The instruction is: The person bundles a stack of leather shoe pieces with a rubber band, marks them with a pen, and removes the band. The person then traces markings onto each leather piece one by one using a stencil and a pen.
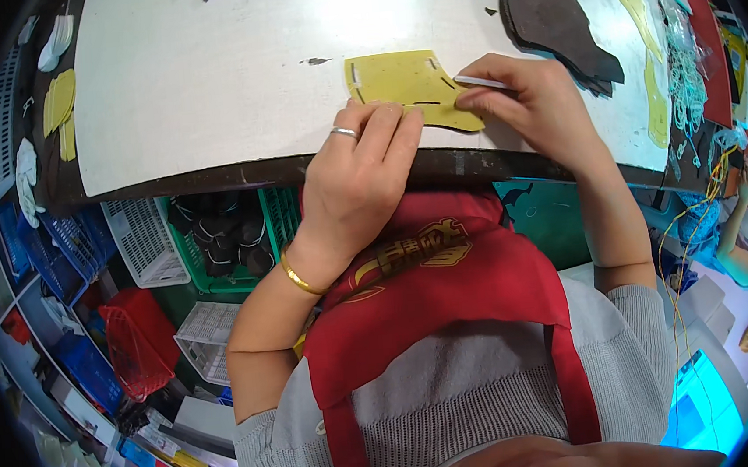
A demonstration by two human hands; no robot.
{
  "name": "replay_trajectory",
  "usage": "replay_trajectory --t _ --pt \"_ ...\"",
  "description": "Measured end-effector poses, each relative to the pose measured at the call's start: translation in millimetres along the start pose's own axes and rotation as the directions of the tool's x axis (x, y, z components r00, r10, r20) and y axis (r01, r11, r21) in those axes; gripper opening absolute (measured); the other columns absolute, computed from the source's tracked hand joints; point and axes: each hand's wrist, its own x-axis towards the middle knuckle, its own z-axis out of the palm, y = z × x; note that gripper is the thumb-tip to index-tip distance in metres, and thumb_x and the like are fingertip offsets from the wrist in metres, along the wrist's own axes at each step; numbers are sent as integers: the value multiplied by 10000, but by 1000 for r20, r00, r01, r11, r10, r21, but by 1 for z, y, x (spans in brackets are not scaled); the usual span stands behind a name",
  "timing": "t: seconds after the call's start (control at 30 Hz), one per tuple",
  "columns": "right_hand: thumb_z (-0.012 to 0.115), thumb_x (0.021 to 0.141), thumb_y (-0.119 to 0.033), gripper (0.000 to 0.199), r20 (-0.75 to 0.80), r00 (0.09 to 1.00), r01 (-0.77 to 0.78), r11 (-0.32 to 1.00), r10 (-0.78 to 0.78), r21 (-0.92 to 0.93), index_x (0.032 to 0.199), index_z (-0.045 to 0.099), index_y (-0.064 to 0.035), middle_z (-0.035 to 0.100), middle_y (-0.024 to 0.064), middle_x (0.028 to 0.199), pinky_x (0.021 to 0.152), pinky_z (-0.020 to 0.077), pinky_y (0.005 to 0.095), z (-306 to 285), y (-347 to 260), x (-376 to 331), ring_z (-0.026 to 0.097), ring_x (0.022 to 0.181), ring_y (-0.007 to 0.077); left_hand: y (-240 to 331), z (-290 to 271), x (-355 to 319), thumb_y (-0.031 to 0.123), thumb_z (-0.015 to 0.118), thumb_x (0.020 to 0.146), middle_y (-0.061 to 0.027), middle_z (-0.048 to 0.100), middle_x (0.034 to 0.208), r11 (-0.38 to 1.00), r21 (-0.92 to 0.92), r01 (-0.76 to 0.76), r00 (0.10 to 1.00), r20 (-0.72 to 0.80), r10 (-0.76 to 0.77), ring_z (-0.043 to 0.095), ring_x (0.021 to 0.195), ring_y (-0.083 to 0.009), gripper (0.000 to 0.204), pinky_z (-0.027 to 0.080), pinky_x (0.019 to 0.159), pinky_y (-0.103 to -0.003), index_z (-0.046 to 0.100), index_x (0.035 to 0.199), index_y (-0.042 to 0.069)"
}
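Note:
A yellow template [392, 72] with narrow slots lies on the white tabletop close to its front edge. Dark material shows through some slots and along the template's lower rim; the rest of it is hidden. My left hand [359, 160] presses the template's lower left part down with outstretched fingers. Pinched in my right hand [539, 102] is a slim white pen [481, 81], its tip at the template's right side near a slot. The fingers of the right hand also rest close to the template's lower right corner.
A stack of dark cut pieces [550, 18] lies at the right of the white table [204, 89]. Beyond it are yellow strips [656, 97] and tangled pale cords [686, 68]. More yellow templates [59, 100] hang at the left. Below stand a green crate [280, 214] and a red basket [136, 340].

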Motion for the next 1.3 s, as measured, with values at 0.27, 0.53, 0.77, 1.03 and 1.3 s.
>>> replay_trajectory --t 0.27,0.53,0.77,1.03,1.3 --pt "775 827 -174 231 -21 992 -119 990 121 71 1016 726 -49 749 96 872 721 561 316 -17 11 -18 737 790 239 5 -8 11 74 659 775 -22 638 1028 989 137 -53 974 226 21 614 916 -206 393 568 686 -274 710 1162 120" --pt "749 862 -163 141 -361 924 65 984 -123 -167 965 711 -75 710 94 910 724 554 345 -20 18 -16 696 820 272 18 -11 15 80 652 770 -106 618 1048 988 111 -105 959 275 71 617 932 -256 419 563 765 -326 692 1186 52" --pt "578 936 -239 171 31 930 367 927 -365 -76 973 669 -100 686 71 891 654 514 410 -5 -41 28 654 748 296 40 8 7 139 582 817 -207 623 1086 984 157 -84 977 206 51 620 995 -324 385 539 876 -385 651 1115 -95" --pt "669 840 -220 174 30 846 521 815 -532 -255 975 649 -113 707 90 800 588 545 402 32 -44 81 699 699 296 42 3 8 250 553 862 -192 605 1126 989 144 -39 954 301 -6 601 1041 -338 460 532 925 -419 622 1201 -54" --pt "692 914 -274 197 109 869 493 823 -483 -283 853 621 -101 643 64 705 546 501 376 13 -39 36 655 635 271 39 6 8 243 555 867 -183 609 1077 981 182 -66 983 183 32 596 947 -304 426 543 905 -395 646 1171 -41"
